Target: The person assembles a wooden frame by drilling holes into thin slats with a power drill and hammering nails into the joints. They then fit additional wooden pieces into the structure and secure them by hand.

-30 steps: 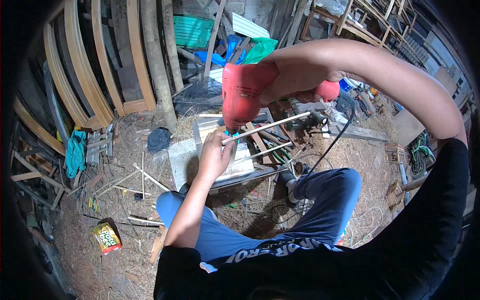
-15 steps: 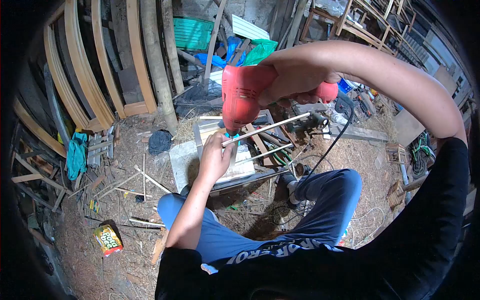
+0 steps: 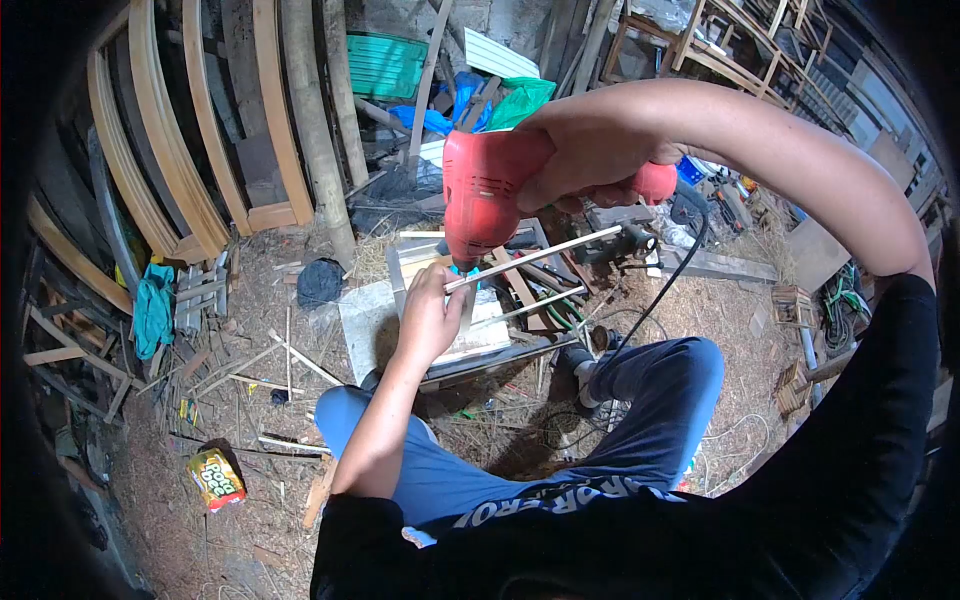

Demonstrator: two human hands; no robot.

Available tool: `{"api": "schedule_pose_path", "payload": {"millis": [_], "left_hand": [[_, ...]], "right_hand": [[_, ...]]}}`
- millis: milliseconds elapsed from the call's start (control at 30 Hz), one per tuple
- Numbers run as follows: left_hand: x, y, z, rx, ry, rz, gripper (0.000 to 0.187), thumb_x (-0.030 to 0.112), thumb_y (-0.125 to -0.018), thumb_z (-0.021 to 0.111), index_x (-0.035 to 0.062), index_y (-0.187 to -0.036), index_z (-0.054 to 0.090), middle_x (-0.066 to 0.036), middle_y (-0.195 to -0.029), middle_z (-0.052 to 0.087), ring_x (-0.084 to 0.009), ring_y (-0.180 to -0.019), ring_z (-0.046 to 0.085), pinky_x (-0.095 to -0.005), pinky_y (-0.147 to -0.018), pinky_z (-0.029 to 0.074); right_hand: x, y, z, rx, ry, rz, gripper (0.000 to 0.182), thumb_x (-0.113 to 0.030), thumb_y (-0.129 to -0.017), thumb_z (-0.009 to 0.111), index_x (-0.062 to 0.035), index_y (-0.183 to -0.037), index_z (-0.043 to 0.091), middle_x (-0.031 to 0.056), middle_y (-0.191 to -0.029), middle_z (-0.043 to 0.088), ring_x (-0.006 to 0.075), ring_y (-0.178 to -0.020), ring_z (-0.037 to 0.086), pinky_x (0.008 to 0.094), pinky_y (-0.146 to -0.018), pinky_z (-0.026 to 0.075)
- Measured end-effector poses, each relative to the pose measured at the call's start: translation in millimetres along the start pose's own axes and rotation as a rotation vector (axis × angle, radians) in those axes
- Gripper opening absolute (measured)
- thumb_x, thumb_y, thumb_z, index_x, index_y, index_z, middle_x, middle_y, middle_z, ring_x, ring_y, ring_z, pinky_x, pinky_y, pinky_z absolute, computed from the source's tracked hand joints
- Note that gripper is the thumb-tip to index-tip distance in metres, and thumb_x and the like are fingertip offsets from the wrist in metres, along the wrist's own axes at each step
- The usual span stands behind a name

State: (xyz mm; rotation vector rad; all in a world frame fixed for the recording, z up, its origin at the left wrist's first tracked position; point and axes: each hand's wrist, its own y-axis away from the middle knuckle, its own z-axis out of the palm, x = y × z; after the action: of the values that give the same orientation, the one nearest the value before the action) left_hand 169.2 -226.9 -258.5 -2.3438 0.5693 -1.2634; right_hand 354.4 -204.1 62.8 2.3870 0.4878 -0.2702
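A red corded power drill [image 3: 478, 195] points nose down over the work surface, and my right hand [image 3: 585, 165] is wrapped around its handle. Its black chuck end sits just beside the fingers of my left hand [image 3: 432, 310]. Those fingers are closed on the near end of a thin wooden strip [image 3: 555, 245], which slants up to the right. Below it lies a second thin strip [image 3: 535, 307]. Where the drill's tip meets the wood is hidden by my fingers and the strip.
A low work table [image 3: 480, 345] with boards and tools stands between my knees. The drill's black cord [image 3: 680, 270] hangs to the right. Wood scraps and a yellow packet [image 3: 216, 480] lie on the floor at left. Curved wooden frames [image 3: 160, 130] lean behind.
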Motion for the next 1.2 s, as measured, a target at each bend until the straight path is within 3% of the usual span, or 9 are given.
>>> {"api": "schedule_pose_path", "payload": {"millis": [867, 967, 1200], "left_hand": [[-3.5, 1.9, -0.6, 0.000, 0.010, -0.029, 0.016, 0.009, -0.094, 0.067, -0.0028, -0.100, 0.059, -0.019, -0.095, 0.065, -0.0374, -0.096, 0.064, -0.0430, -0.088, 0.050], [0.8, 4.1, -0.9, 0.003, -0.003, -0.041, 0.017, 0.010, -0.094, 0.067, -0.0028, -0.100, 0.059, -0.019, -0.095, 0.065, -0.0376, -0.096, 0.064, -0.0432, -0.088, 0.050], [-0.5, 5.9, 0.9, 0.003, -0.012, -0.017, 0.016, 0.010, -0.093, 0.068, -0.0025, -0.099, 0.060, -0.019, -0.095, 0.066, -0.0376, -0.096, 0.064, -0.0432, -0.088, 0.050]], "right_hand": [[0.3, 5.4, 4.9, 0.031, -0.067, 0.006, 0.027, -0.032, -0.095, 0.069, -0.0078, -0.106, 0.067, 0.0019, -0.078, 0.063, 0.0116, -0.055, 0.052, 0.0314, -0.048, 0.045], [2.4, 11.6, 5.1, 0.026, -0.140, 0.029, 0.023, -0.025, -0.098, 0.068, -0.0067, -0.112, 0.068, 0.0007, -0.080, 0.070, 0.0068, -0.054, 0.054, 0.0234, -0.046, 0.043], [8.4, 19.3, 6.5, 0.083, -0.186, -0.028, 0.026, -0.022, -0.099, 0.068, -0.0075, -0.120, 0.069, 0.0031, -0.084, 0.071, 0.0048, -0.052, 0.054, 0.0212, -0.045, 0.042]]}}
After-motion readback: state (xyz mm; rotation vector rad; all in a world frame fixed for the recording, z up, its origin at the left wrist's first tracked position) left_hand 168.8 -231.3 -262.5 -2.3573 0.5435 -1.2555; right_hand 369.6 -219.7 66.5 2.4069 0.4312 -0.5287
